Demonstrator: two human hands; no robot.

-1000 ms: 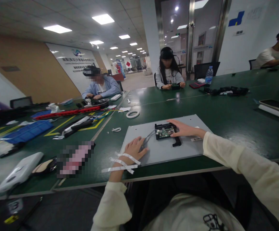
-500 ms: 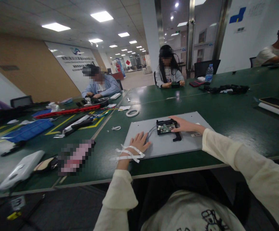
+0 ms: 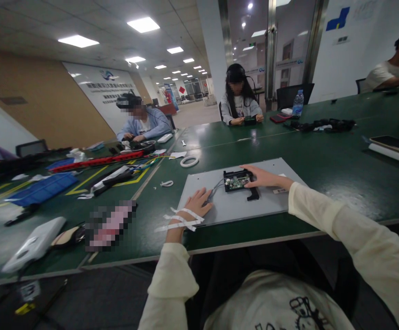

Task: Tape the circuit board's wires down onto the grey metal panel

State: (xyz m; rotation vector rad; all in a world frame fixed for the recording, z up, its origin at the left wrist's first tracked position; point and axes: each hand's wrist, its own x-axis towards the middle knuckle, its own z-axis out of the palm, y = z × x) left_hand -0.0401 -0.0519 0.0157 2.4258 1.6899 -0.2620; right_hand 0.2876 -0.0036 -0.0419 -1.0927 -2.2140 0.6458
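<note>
A grey panel lies flat on the green table. On it sits a circuit board in a black plastic frame, with grey cables running out to the left. My right hand grips the right end of the board's frame, thumb below and fingers at the upper edge. Flat on the panel's left edge rests my left hand, fingers stretched out beside the cables. White tape strips cling around its wrist.
A tape roll and a small white strip lie beyond my left hand. To the left are a pink pouch-like thing, a white device and a blue tray. Co-workers sit across the table; a water bottle stands near one.
The view has shifted very slightly. Both hands keep practically the same places on the panel and the board, and nothing is taken or let go.
</note>
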